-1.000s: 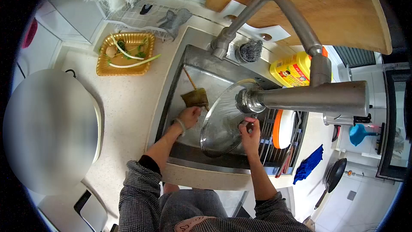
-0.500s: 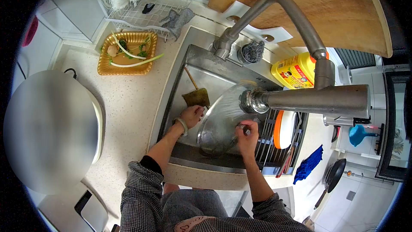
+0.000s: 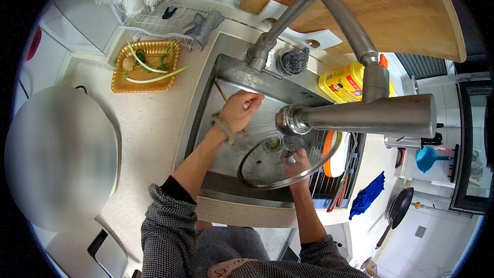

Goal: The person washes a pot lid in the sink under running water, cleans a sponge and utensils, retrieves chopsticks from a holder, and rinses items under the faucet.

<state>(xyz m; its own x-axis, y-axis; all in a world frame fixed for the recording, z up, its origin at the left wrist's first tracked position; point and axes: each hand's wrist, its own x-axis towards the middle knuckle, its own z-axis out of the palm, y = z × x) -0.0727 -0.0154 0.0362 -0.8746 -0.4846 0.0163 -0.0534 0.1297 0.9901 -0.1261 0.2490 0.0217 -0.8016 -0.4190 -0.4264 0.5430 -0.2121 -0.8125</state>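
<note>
The bare left hand (image 3: 242,110), its fingers (image 3: 253,97) loosely curved, reaches farther forward than the bare right hand (image 3: 297,167), which is curled in a grip. Both forearms (image 3: 199,160) extend from pushed-up black-and-white checked fabric sleeves (image 3: 167,224).

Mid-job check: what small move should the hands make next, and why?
Perhaps bring the bare left hand to the round, clear glass, metal-rimmed lid and rub it: the bare right hand holds the lid tilted by its knob, water sprays from the brushed-metal faucet, and the left hand seems to hold nothing.
</note>
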